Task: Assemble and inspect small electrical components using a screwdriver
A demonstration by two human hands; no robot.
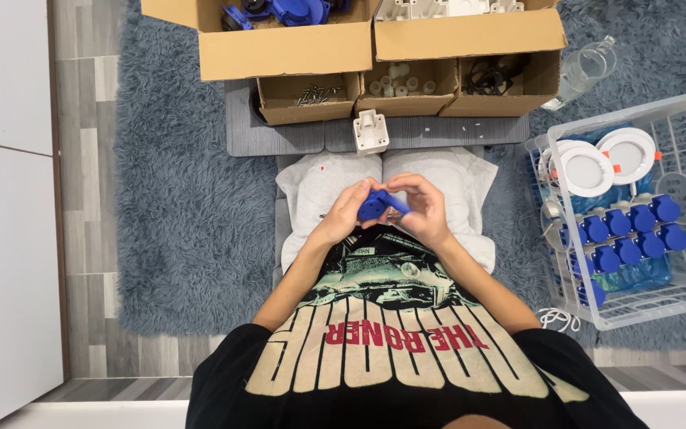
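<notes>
Both my hands meet in front of my chest around a small blue plastic part [375, 205]. My left hand [346, 213] cups it from the left with fingers curled over it. From the right, my right hand [422, 208] pinches the same part with fingertips on its top edge. A white plastic box-shaped part [371, 131] stands alone on the grey mat [279, 135] just beyond my knees. My legs are covered by white cloth [319, 187] under the hands.
Open cardboard boxes [287, 48] at the top hold blue parts, white parts, screws and black cables. A white wire basket [676, 135] at right holds several blue round parts and white round discs. A clear plastic bottle [585, 70] lies beside it. A shaggy grey-blue rug [176, 206] surrounds everything.
</notes>
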